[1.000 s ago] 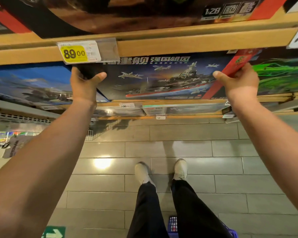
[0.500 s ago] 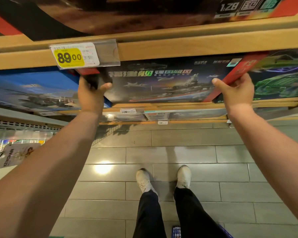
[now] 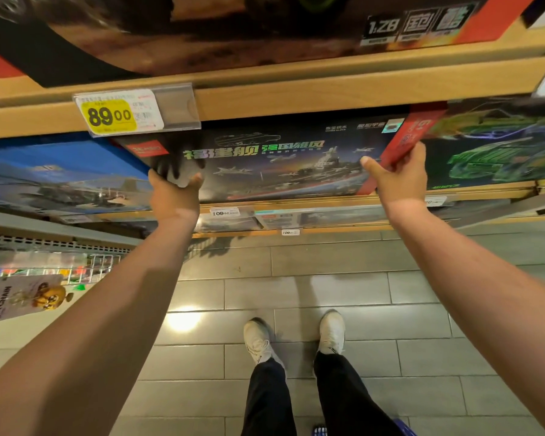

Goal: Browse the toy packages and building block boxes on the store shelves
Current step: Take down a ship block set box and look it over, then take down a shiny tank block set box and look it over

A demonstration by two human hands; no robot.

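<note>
Wooden store shelf [image 3: 296, 99] overhead, your left hand [image 3: 173, 196] and right hand [image 3: 400, 179] gripping the warship box [image 3: 280, 165] ends, fingers curled behind its edges.

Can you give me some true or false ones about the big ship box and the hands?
1. Both hands grip the ship box. True: left hand at its left end, right hand at its right end.
2. The yellow price tag says 89.00. True.
3. The ship box lies on the floor. False: it is at the shelf, under the wooden board.
4. The shoes are black. False: they are white.
5. A green car box sits right of the ship box. True.
</note>
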